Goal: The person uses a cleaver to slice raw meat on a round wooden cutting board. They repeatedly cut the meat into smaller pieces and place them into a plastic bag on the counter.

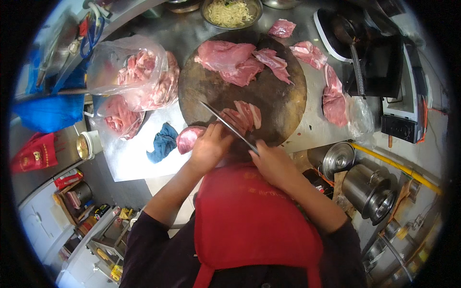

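Observation:
My right hand (272,162) is closed round the handle of a kitchen knife (232,128). The blade slants up and to the left across the near part of a round wooden chopping board (201,90). Just left of the blade, my left hand (212,144) rests with bent fingers at the board's near edge; what lies under them is hidden. Beyond the blade are several raw meat slices (246,115), overlapping. A large piece of raw meat (230,59) and a smaller strip of meat (273,63) lie on the board's far side.
Bagged meat (144,75), a blue cloth (162,142) and a lump of meat (189,138) are left on the metal table (129,165). More meat cuts (335,100) lie right, near a wok (347,32). A bowl of noodles (230,14) stands behind the board.

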Motion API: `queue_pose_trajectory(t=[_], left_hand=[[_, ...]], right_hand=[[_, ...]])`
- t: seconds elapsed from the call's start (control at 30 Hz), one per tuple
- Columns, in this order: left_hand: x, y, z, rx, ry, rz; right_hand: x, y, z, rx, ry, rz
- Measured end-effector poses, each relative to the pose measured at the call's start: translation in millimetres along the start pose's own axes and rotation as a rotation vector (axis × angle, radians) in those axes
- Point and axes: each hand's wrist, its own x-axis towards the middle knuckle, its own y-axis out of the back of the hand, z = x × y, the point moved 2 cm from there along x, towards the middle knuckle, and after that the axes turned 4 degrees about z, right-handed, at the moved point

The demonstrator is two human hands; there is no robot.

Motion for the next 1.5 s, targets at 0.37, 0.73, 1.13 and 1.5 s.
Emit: queue_pose_trajectory(t=[0.37, 0.73, 1.13, 1.5], left_hand=[[0.3, -2.9, -2.9, 0.013, -0.016, -0.005], [-3.8, 0.8, -4.6, -0.020, -0.064, -0.025], [-8.5, 6.2, -8.6, 0.026, -0.058, -0.091], [-12.3, -0.5, -11.4, -0.037, -0.015, -0.025]], right_hand=[[34.4, -27.5, 10.7, 0.133, 0.136, 0.153], [120.3, -4.2, -16.5, 0.107, 0.165, 0.161], [-26.5, 28.1, -1.1, -0.051, -0.035, -0.029], [7.9, -6.9, -10.4, 0.055, 0.094, 0.037]])
